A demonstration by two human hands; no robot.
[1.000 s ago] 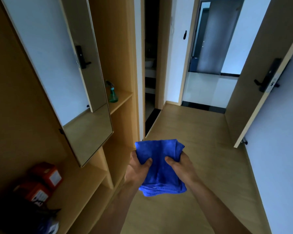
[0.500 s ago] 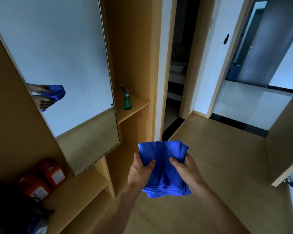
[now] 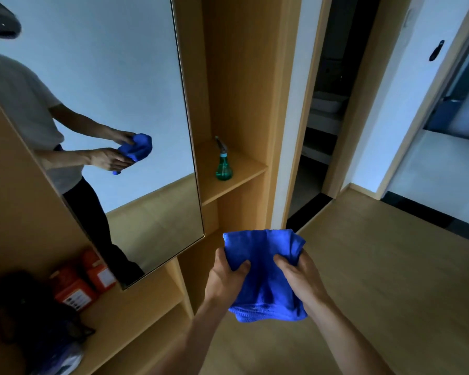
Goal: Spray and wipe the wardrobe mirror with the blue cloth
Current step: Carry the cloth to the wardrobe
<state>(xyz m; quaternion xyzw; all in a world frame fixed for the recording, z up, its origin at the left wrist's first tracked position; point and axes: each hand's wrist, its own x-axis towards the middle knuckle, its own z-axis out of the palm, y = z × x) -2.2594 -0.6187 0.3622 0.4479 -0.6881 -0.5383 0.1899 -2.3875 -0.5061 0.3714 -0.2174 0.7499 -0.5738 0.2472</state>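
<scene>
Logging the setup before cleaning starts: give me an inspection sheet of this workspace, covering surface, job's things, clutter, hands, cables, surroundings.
Surface: tall wardrobe mirror, upright, no streaks discernible.
Job's things: bunched blue microfibre cloth, held away from the mirror; green plastic spray bottle standing on the open wooden shelf right of the mirror.
Clutter: two orange cartons and a dark bag on the lower shelf.
Hands: left hand and right hand both grip the cloth, thumbs on top.
Cables: nothing seen.
Surroundings: light wooden floor; dark open doorway beyond the wardrobe.
</scene>
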